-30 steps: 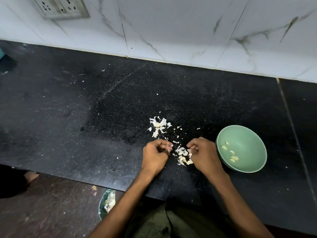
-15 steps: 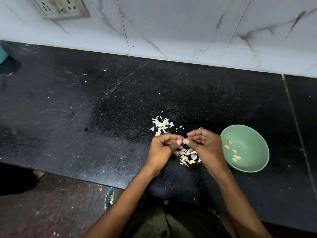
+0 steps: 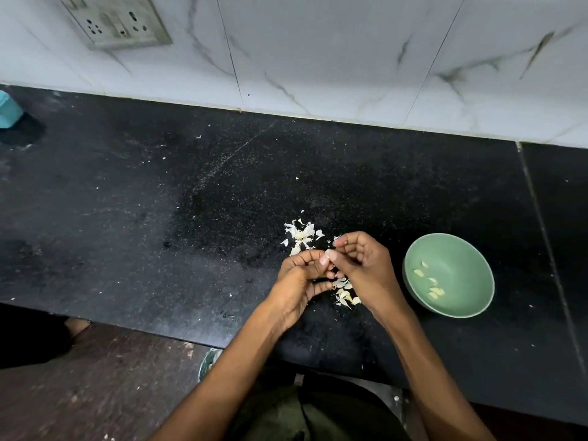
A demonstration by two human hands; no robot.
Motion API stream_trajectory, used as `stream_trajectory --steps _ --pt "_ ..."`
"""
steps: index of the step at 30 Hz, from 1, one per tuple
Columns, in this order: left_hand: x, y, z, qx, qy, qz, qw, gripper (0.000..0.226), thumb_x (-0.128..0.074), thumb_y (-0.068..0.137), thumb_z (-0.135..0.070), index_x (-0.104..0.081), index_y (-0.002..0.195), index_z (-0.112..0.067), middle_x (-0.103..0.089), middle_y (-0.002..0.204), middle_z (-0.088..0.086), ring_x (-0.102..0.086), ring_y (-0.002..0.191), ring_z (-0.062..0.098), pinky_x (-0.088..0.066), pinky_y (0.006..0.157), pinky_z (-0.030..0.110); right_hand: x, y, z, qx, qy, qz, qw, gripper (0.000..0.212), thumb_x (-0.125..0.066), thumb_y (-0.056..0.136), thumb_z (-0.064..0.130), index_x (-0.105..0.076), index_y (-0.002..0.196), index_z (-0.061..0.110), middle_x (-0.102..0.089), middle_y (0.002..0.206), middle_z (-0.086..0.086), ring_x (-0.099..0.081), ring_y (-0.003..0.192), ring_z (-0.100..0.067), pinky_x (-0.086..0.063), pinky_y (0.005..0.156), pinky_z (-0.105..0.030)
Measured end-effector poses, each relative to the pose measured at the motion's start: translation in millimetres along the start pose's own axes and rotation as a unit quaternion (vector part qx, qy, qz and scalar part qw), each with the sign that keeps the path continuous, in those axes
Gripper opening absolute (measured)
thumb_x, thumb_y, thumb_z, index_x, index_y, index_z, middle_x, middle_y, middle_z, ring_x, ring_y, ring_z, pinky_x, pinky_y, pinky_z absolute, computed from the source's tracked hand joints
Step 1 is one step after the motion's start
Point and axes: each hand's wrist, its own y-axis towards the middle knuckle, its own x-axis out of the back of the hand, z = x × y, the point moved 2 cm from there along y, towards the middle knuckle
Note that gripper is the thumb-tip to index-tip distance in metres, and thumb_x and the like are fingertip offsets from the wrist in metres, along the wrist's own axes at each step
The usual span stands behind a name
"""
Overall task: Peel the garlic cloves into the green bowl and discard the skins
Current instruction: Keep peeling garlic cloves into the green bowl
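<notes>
Compared with half a second back, not much has shifted: both hands are still lifted just off the black counter [image 3: 159, 218], fingertips meeting over the skins. A second ago they were lower, knuckles near the surface, so they've come up and closed in on each other since then. The bowl hasn't moved.

The left hand [image 3: 297, 281] and right hand [image 3: 366, 268] both have their fingers curled in and are pinching the same garlic clove [image 3: 327, 252] between their thumb and finger tips. Only a small pale bit of it pokes out at the pinch, so I can't tell which way its long axis runs or where the tip points.

Room-wise: the green bowl [image 3: 477, 300] sits on the counter just to the right of the grip, near the right wrist but not touching it, with a few peeled cloves [image 3: 431, 281] lying in its bottom. One heap of loose skins [image 3: 300, 235] lies just behind the grip, toward the wall, and a second heap [image 3: 345, 296] sits right under it between the wrists. Everything to the left of the grip is open counter with only crumbs. The counter's front edge runs close below the wrists, and a small bin [image 3: 208, 364] peeks out under it, down and left of the grip. A seam in the counter runs past the bowl's far side.
</notes>
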Motion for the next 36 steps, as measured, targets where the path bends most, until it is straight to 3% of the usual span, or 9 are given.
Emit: stream_trajectory --steps 5,12,18,23,27,36 --pt "7.8 -4.2 -10.2 0.016 -0.001 0.047 0.999 0.008 -0.059 0.092 -0.003 -0.066 0.094 -0.002 -0.066 0.074 0.008 -0.062 0.065 0.011 -0.056 0.060 0.023 -6.3 -5.3 5.1 -0.056 0.013 0.042 0.997 0.005 -0.073 0.094 0.010 -0.071 0.089 0.010 -0.069 0.070 0.006 -0.057 0.057 -0.005 -0.048 0.055 -0.020" --pt "12.8 -10.4 -16.5 0.030 -0.018 0.090 0.995 0.008 -0.063 0.085 -0.005 -0.066 0.092 -0.005 -0.064 0.080 0.011 -0.061 0.068 0.012 -0.056 0.061 0.025 -10.3 -14.1 15.9 -0.107 0.037 0.044 0.993 0.007 -0.075 0.093 0.012 -0.072 0.097 0.007 -0.070 0.077 -0.004 -0.060 0.065 -0.009 -0.049 0.053 -0.021" --pt "16.1 -20.9 -24.1 0.049 -0.026 0.071 0.996 0.015 -0.056 0.089 0.010 -0.064 0.091 -0.003 -0.064 0.075 0.011 -0.064 0.065 0.013 -0.057 0.059 0.024 -15.5 -24.6 22.1 -0.093 0.041 0.063 0.993 0.008 -0.072 0.093 0.007 -0.069 0.086 0.008 -0.064 0.064 0.004 -0.055 0.058 -0.004 -0.044 0.049 -0.019" --pt "15.9 -33.4 -23.3 0.080 -0.047 0.086 0.992 0.018 -0.063 0.080 -0.004 -0.065 0.097 0.001 -0.065 0.077 0.011 -0.063 0.063 0.011 -0.056 0.057 0.022 -21.8 -36.0 22.1 -0.066 0.028 0.056 0.996 0.012 -0.066 0.097 0.005 -0.066 0.086 0.009 -0.061 0.068 0.004 -0.053 0.061 -0.006 -0.042 0.050 -0.020" --pt "15.4 -38.4 -19.4 0.081 -0.063 0.065 0.993 0.008 -0.058 0.091 -0.004 -0.063 0.093 0.001 -0.065 0.070 0.008 -0.062 0.057 0.009 -0.054 0.053 0.019 -28.6 -45.0 18.6 -0.047 0.036 0.046 0.997 0.013 -0.064 0.100 0.008 -0.067 0.088 0.012 -0.063 0.072 0.003 -0.053 0.062 -0.008 -0.042 0.050 -0.021" --pt "2.2 -32.8 -23.6 0.077 -0.051 0.055 0.994 0.018 -0.049 0.101 -0.005 -0.061 0.088 0.000 -0.059 0.068 0.006 -0.056 0.058 0.010 -0.052 0.051 0.021 -22.2 -33.0 24.2 -0.013 -0.058 0.057 0.997 0.014 -0.062 0.101 0.011 -0.063 0.087 0.014 -0.063 0.065 0.013 -0.054 0.059 0.003 -0.044 0.057 -0.016"
